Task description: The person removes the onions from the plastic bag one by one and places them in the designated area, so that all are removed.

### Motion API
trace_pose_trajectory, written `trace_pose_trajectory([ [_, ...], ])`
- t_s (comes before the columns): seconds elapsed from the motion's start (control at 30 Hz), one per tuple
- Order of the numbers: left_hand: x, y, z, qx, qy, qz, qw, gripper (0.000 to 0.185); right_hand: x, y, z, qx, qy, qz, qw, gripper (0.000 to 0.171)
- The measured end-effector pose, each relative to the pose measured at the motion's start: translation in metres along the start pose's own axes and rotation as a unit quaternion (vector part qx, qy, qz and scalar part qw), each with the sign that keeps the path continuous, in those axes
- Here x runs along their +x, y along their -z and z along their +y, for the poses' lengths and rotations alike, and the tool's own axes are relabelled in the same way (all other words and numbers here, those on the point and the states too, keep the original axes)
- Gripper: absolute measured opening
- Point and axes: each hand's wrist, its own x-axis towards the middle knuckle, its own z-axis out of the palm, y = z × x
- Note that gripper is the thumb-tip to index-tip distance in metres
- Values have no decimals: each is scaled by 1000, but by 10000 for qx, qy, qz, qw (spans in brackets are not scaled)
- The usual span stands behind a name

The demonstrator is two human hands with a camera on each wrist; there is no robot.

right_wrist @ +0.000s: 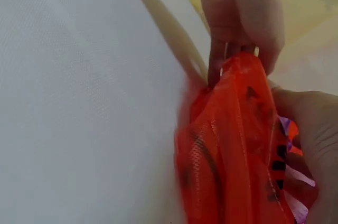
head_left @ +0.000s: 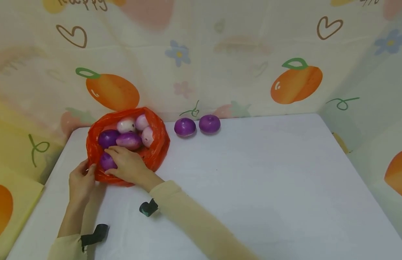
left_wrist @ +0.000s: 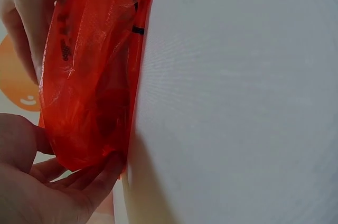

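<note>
A red plastic bag (head_left: 157, 146) lies open at the table's back left, holding several purple and pale onions (head_left: 129, 140). My left hand (head_left: 86, 170) pinches the bag's near left rim; in the left wrist view its fingers (left_wrist: 87, 184) hold the red film (left_wrist: 90, 81). My right hand (head_left: 112, 156) reaches into the bag and curls over a purple onion (head_left: 106, 162) at its front edge. The right wrist view shows the bag (right_wrist: 227, 150), the left hand's fingers (right_wrist: 237, 23) gripping its top, and a sliver of purple onion (right_wrist: 288, 129) by my right palm.
Two purple onions (head_left: 184, 126) (head_left: 209, 123) sit on the white table (head_left: 259, 173) near the back wall, right of the bag. A fruit-patterned cloth backdrop (head_left: 295, 81) encloses the table at the back and on both sides.
</note>
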Motion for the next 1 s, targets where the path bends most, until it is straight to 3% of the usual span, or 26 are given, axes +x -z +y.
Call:
trace_pose_trajectory([
  [0.13,-1,1,-2,-88,-28,37,10000,48,2,-7,-5,-537,-109,49,9985,72],
  [0.3,-1,1,-2,-148,-28,107,9998,47,3,-16,-7,-802,-198,269,9962,71],
  [0.6,1,0,-2,-120,18,90,9999,48,2,-25,-9,-534,-496,447,9963,71],
  [1.0,1,-1,-3,-133,57,126,9998,47,-2,-27,-11,-466,-554,410,9965,75],
])
